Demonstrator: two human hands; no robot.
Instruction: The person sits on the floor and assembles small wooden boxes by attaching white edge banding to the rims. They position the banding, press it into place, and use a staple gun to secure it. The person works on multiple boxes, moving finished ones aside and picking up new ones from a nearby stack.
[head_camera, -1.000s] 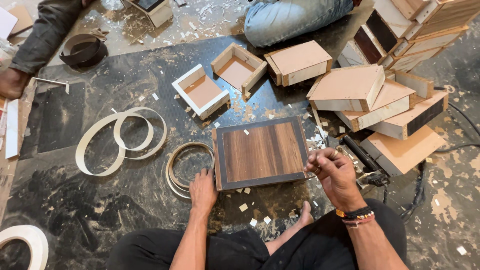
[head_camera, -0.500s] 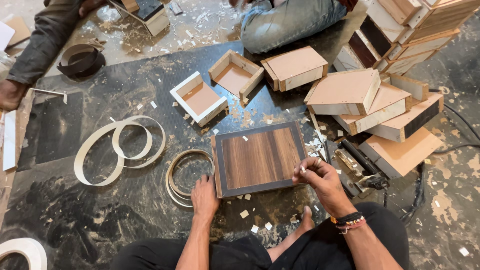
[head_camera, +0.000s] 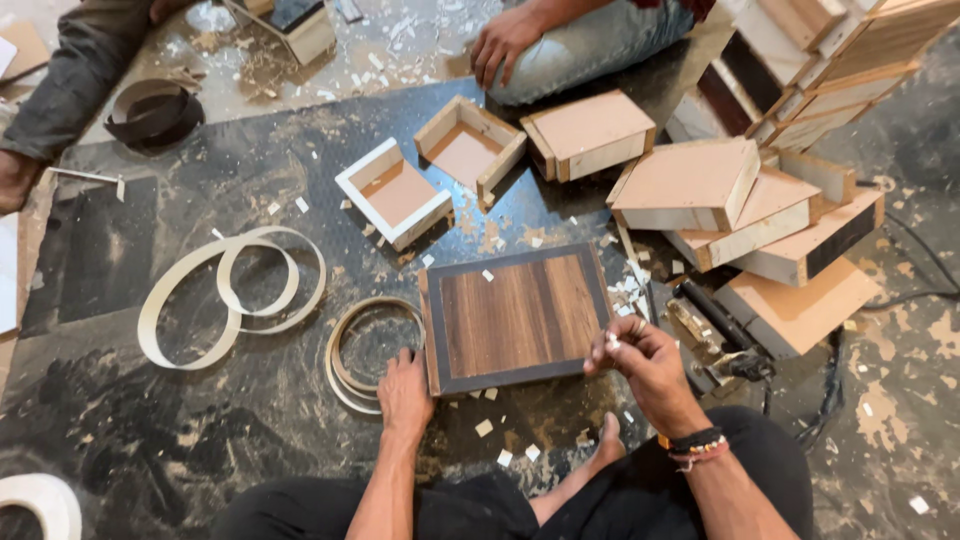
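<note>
The right hand (head_camera: 640, 365) has dropped to the wood-grain panel's (head_camera: 518, 318) right edge, fingers pinched on something small (I cannot tell what), while the left hand (head_camera: 403, 392) stays flat, steadying its near-left corner.

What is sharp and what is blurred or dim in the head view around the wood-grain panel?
Head view: wood-grain panel sharp and evenly lit; right hand slightly motion-blurred at the fingers; left hand clear; lower-left floor dim; faint sheen on the dark mat.

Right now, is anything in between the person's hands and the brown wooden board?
Nothing visible. The left hand already rests against the near-left corner of the wood-grain board. The right hand hovers at its right edge, fingers pinched together; whether they hold something is too small to tell.
</note>
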